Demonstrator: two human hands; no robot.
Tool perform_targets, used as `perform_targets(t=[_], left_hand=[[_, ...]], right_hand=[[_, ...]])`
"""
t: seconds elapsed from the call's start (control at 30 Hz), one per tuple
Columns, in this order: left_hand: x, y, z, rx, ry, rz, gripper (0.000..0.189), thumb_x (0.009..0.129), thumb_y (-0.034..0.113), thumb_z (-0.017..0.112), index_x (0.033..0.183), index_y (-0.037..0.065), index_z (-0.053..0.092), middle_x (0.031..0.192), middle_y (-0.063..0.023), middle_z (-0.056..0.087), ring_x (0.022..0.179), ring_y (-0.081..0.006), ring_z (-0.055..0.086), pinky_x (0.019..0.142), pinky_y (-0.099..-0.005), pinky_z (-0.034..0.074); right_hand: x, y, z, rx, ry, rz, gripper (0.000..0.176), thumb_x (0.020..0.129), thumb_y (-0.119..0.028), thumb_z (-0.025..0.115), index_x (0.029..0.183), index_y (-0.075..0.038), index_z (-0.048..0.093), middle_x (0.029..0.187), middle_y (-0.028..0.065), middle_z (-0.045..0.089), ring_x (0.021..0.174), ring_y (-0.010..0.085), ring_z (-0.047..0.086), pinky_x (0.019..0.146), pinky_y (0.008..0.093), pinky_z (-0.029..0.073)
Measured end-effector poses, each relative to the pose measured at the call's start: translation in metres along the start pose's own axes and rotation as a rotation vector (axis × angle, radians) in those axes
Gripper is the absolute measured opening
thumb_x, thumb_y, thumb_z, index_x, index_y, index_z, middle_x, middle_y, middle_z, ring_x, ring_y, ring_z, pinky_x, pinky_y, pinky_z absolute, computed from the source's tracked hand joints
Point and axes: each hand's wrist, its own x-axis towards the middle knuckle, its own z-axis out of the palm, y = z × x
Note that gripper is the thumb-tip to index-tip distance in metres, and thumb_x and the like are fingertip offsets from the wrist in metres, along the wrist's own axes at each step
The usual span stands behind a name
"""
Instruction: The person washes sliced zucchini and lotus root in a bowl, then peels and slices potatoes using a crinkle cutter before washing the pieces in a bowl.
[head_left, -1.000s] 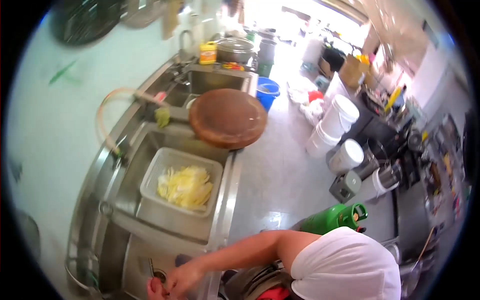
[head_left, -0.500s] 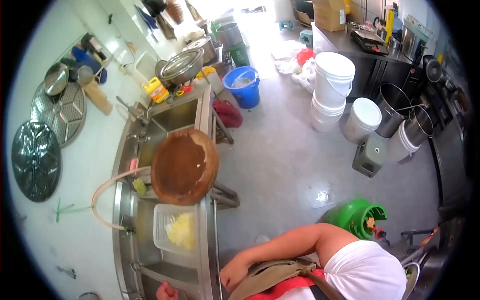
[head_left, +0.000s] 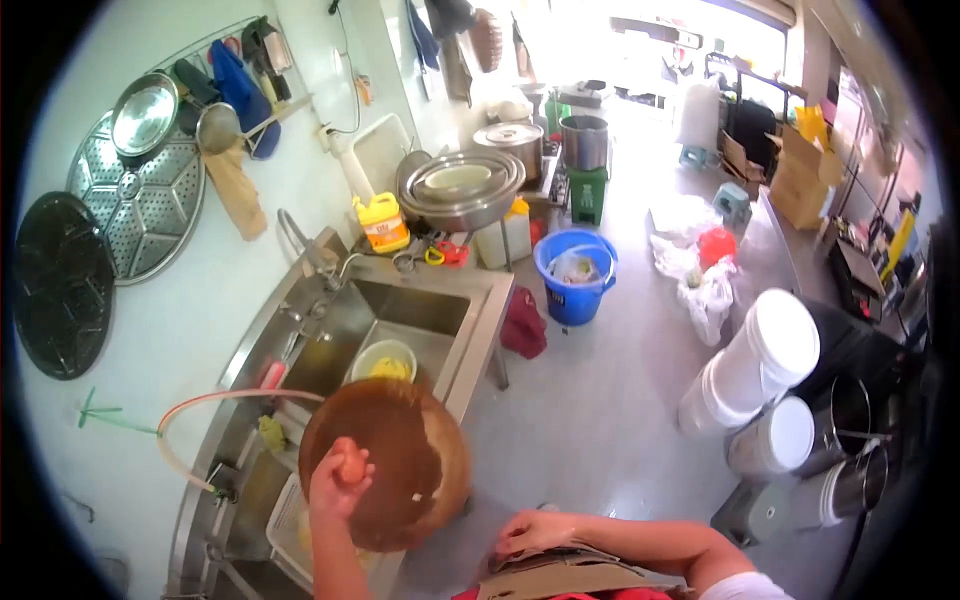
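Note:
My left hand (head_left: 338,488) is raised over the round wooden chopping block (head_left: 400,440), fingers curled round a small reddish, rounded thing (head_left: 352,468) whose kind I cannot make out. The block lies across the sink counter, with a small pale bit on its worn top. Partly hidden under the block and my left arm is a white plastic basket (head_left: 287,520). Beyond the block, a pale bowl (head_left: 385,362) with yellow pieces sits in the far sink basin. My right hand (head_left: 538,532) is closed in front of my brown apron (head_left: 570,575); its fingertips are hidden.
A hose (head_left: 185,408) curves along the sink's wall side. Past the counter stand a yellow jug (head_left: 381,223), stacked metal bowls (head_left: 460,190) and a blue bucket (head_left: 575,280). White buckets (head_left: 770,435) and a grey stool (head_left: 750,515) are on the floor at right.
My view has turned up and towards the far end of the room. My left hand has come up from the near sink edge to above the chopping block. My right hand stays by the apron.

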Motion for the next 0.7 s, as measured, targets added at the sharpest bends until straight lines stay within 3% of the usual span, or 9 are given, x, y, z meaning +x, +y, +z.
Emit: perform_targets(t=[0.2, 0.27, 0.33, 0.43, 0.47, 0.53, 0.67, 0.7], left_hand=[[0.131, 0.003, 0.168, -0.020, -0.027, -0.116, 0.043, 0.091, 0.036, 0.052, 0.122, 0.007, 0.053, 0.108, -0.0163, 0.064, 0.084, -0.0324, 0.065, 0.065, -0.0398, 0.057], [0.173, -0.007, 0.196, 0.032, -0.022, -0.147, 0.045, 0.093, 0.038, 0.048, 0.123, 0.005, 0.053, 0.109, -0.0158, 0.064, 0.085, -0.0311, 0.065, 0.066, -0.0404, 0.057], [0.200, -0.027, 0.236, 0.022, 0.017, -0.181, 0.043, 0.092, 0.036, 0.050, 0.124, 0.007, 0.053, 0.108, -0.0140, 0.064, 0.084, -0.0309, 0.065, 0.066, -0.0401, 0.056], [0.229, -0.049, 0.276, 0.088, 0.124, -0.177, 0.041, 0.091, 0.033, 0.053, 0.125, 0.010, 0.052, 0.106, -0.0128, 0.062, 0.083, -0.0309, 0.064, 0.066, -0.0398, 0.056], [0.235, -0.050, 0.285, 0.103, 0.142, -0.196, 0.040, 0.091, 0.032, 0.053, 0.125, 0.010, 0.052, 0.106, -0.0127, 0.062, 0.083, -0.0309, 0.064, 0.066, -0.0401, 0.056], [0.255, -0.056, 0.292, 0.084, 0.165, -0.194, 0.039, 0.091, 0.031, 0.054, 0.124, 0.010, 0.052, 0.105, -0.0124, 0.061, 0.083, -0.0309, 0.063, 0.067, -0.0408, 0.056], [0.272, -0.045, 0.301, 0.090, 0.279, -0.059, 0.038, 0.081, 0.027, 0.061, 0.115, 0.011, 0.055, 0.103, -0.0121, 0.060, 0.085, -0.0322, 0.064, 0.066, -0.0453, 0.056], [0.284, -0.061, 0.258, -0.027, 0.167, -0.040, 0.037, 0.079, 0.026, 0.061, 0.113, 0.012, 0.055, 0.102, -0.0121, 0.061, 0.086, -0.0328, 0.064, 0.066, -0.0463, 0.056]], right_hand=[[-0.024, -0.008, -0.157, 0.429, 0.298, 0.021, 0.024, 0.089, -0.027, 0.067, 0.082, -0.004, 0.065, 0.076, 0.0053, 0.064, 0.071, 0.0130, 0.059, 0.066, 0.0281, 0.049], [-0.014, -0.011, -0.203, 0.695, 0.322, 0.075, 0.027, 0.089, -0.029, 0.067, 0.080, -0.005, 0.062, 0.075, 0.0069, 0.064, 0.072, 0.0146, 0.060, 0.064, 0.0284, 0.049], [0.002, -0.001, -0.264, 0.693, 0.245, 0.068, 0.033, 0.089, -0.035, 0.064, 0.080, -0.003, 0.063, 0.076, 0.0087, 0.064, 0.074, 0.0160, 0.062, 0.064, 0.0314, 0.050], [0.025, -0.002, -0.351, -0.045, 0.244, 0.066, 0.039, 0.090, -0.038, 0.057, 0.084, 0.001, 0.064, 0.079, 0.0146, 0.066, 0.075, 0.0236, 0.064, 0.067, 0.0384, 0.050], [0.026, -0.005, -0.375, -0.366, 0.269, -0.001, 0.041, 0.089, -0.037, 0.053, 0.089, 0.003, 0.064, 0.083, 0.0212, 0.066, 0.077, 0.0326, 0.063, 0.073, 0.0439, 0.049], [0.026, -0.044, -0.424, -0.475, 0.123, 0.001, 0.040, 0.089, -0.036, 0.053, 0.093, 0.003, 0.064, 0.086, 0.0256, 0.064, 0.080, 0.0383, 0.061, 0.077, 0.0457, 0.048], [0.087, -0.140, -0.528, -0.883, 0.046, -0.172, 0.039, 0.090, -0.035, 0.053, 0.100, 0.001, 0.063, 0.089, 0.0249, 0.064, 0.081, 0.0377, 0.060, 0.077, 0.0445, 0.048], [0.107, -0.178, -0.550, -0.927, 0.084, -0.260, 0.037, 0.090, -0.034, 0.054, 0.100, 0.001, 0.062, 0.088, 0.0243, 0.063, 0.081, 0.0376, 0.060, 0.076, 0.0441, 0.048]])
